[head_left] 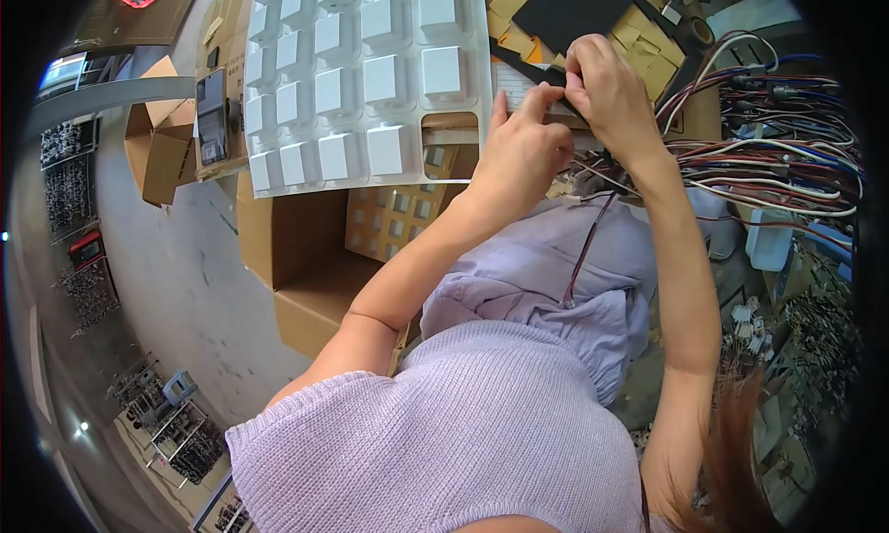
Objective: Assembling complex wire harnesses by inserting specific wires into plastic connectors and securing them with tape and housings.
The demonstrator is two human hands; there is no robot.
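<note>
From where I stand, the two hands meet in front of the person, and their fingertips are almost together. The right hand (607,93) is bent, its thumb and fingers closed in a small pinch. The left hand (523,149) is half open: its index finger and thumb curl towards the pinch, and another finger stands free, pointing to 12 o'clock. What exactly is between the fingertips I cannot tell, because the fingers cover it.

The black strip (530,66) lies at 10 o'clock from this meeting point. Its long axis runs from 10 o'clock to 4 o'clock, so that the lower end arrives at the fingertips. The right fingertips seem to be the nearer ones to that end; the left hand is just below it, on the 6 o'clock side. Whether either one truly grips the strip, I cannot say.

A thin dark cable (585,246) hangs at 6 o'clock, over the lap. At 12 o'clock lies a black sheet (579,12) upon yellow pieces (648,56). At 9 o'clock is a white tray (483,70) with raised square blocks, and at 3 o'clock a thick bundle of wires (778,176). An open cardboard box (306,218) stands at 8 o'clock.
</note>
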